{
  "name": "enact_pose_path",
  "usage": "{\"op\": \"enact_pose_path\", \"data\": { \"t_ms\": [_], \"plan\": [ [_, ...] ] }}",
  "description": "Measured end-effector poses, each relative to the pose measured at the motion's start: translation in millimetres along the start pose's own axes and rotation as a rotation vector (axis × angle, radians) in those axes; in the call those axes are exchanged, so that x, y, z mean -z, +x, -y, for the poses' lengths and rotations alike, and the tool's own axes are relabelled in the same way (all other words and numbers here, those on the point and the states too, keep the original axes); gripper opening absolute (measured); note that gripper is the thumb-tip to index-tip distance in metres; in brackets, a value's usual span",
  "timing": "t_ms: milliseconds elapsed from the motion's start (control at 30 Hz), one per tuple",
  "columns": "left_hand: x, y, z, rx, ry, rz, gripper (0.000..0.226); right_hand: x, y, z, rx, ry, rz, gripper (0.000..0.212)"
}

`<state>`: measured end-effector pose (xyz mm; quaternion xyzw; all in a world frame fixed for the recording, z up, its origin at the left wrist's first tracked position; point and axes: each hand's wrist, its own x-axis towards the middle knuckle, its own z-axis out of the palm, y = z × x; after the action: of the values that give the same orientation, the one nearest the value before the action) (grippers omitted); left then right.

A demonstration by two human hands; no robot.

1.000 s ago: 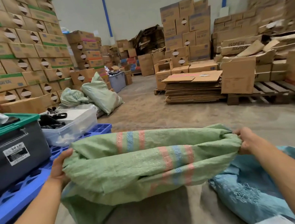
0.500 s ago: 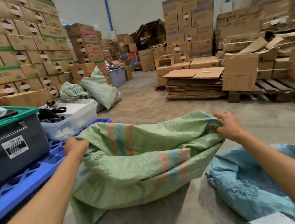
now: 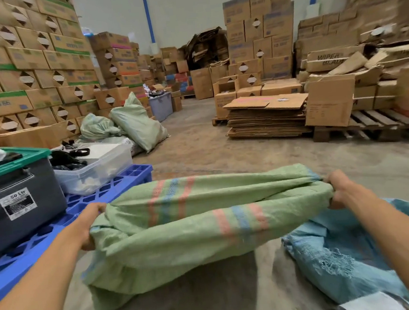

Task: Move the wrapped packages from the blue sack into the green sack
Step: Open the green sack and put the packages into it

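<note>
Green woven fabric fills the middle of our view: the green sack (image 3: pixel 180 233) hangs stretched between our two hands above the concrete floor (image 3: pixel 222 148), its pink and blue stripes running across it. Our left hand (image 3: pixel 89 224) clenches the sack's left edge and our right hand (image 3: pixel 341 188) clenches its right edge. Compared with half a second ago, our hands are farther apart and lower, so the mouth is pulled wide and flatter instead of bunched. The blue sack (image 3: pixel 344 261) lies crumpled on the floor at lower right, just beside the green one, with a pale wrapped package (image 3: pixel 370 304) showing at its near end. On our left, the blue pallet (image 3: pixel 117 187) carries a grey bin (image 3: pixel 22 207).
</note>
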<state>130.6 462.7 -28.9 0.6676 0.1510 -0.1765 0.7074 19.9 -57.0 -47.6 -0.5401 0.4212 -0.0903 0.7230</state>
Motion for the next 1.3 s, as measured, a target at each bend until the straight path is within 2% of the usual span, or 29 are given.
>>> {"op": "enact_pose_path", "data": {
  "t_ms": [67, 133, 167, 267, 367, 400, 433, 467, 533, 600, 633, 733, 767, 833, 867, 900, 933, 967, 1033, 1067, 1100, 1167, 1233, 1300],
  "plan": [
    [3, -15, 4, -0.049, -0.055, 0.066, 0.030, 11, 4, 7, 0.052, -0.113, -0.052, 0.032],
    [6, -17, 4, -0.073, -0.132, 0.156, 0.012, 16, -4, 13, 0.105, -0.205, -0.080, 0.028],
    [5, -19, 3, -0.084, -0.191, 0.229, 0.011, 17, -9, 14, 0.133, -0.265, -0.116, 0.028],
    [6, -4, 3, -0.150, -0.215, 0.309, 0.039, 14, -1, 13, 0.201, -0.316, -0.144, 0.028],
    [20, 32, 9, -0.405, -0.287, 0.664, 0.074, 8, 18, 6, 0.337, -0.458, -0.247, 0.023],
    [13, 32, 7, -0.416, -0.263, 0.720, 0.073, 5, 17, 3, 0.349, -0.470, -0.232, 0.024],
    [3, 28, 0, -0.369, -0.225, 0.734, 0.059, 1, 8, 0, 0.337, -0.420, -0.176, 0.026],
    [-5, 23, -6, -0.227, -0.192, 0.667, 0.056, -2, 2, -1, 0.299, -0.380, -0.112, 0.029],
    [-19, 28, -12, -0.249, -0.076, 0.407, 0.061, -6, 0, 2, 0.233, -0.351, 0.024, 0.030],
    [-28, 37, -23, -0.315, 0.004, 0.218, 0.046, -12, -1, 12, 0.328, -0.354, 0.044, 0.018],
    [-30, 46, -26, -0.354, 0.037, 0.115, 0.047, -14, 4, 17, 0.440, -0.359, 0.048, 0.019],
    [-36, 53, -31, -0.428, 0.133, -0.143, 0.093, -21, -3, 27, 0.758, -0.493, 0.161, 0.035],
    [-43, 47, -33, -0.469, 0.199, -0.289, 0.090, -23, -9, 27, 0.844, -0.602, 0.191, 0.042],
    [-49, 42, -38, -0.537, 0.395, -0.581, 0.075, -23, -10, 28, 0.999, -0.797, 0.209, 0.074],
    [-54, 41, -40, -0.570, 0.453, -0.665, 0.067, -23, -7, 28, 1.066, -0.897, 0.218, 0.089],
    [-57, 38, -41, -0.584, 0.490, -0.721, 0.058, -23, -5, 27, 1.093, -1.018, 0.224, 0.094],
    [-61, 33, -42, -0.589, 0.528, -0.745, 0.049, -23, -3, 25, 1.112, -1.147, 0.207, 0.090],
    [-66, 31, -42, -0.550, 0.518, -0.727, 0.043, -24, -2, 23, 1.166, -1.274, 0.117, 0.077],
    [-68, 40, -45, -0.479, 0.388, -0.714, 0.041, -30, -1, 11, 1.320, -1.482, -0.259, 0.045],
    [-64, 50, -47, -0.388, 0.233, -0.673, 0.045, -35, -1, 4, 1.335, -1.537, -0.438, 0.032],
    [-61, 61, -49, -0.288, 0.054, -0.599, 0.047, -40, -6, -2, 1.262, -1.544, -0.540, 0.023],
    [-56, 89, -48, -0.230, -0.249, -0.474, 0.045, -53, -17, -10, 1.013, -1.413, -0.464, 0.014],
    [-71, 68, -45, -0.252, -0.353, -0.458, 0.040, -63, -21, -9, 0.793, -1.161, -0.316, 0.006],
    [-81, 55, -37, -0.289, -0.389, -0.491, 0.040, -68, -18, -4, 0.641, -0.869, -0.207, 0.011]
  ]
}}
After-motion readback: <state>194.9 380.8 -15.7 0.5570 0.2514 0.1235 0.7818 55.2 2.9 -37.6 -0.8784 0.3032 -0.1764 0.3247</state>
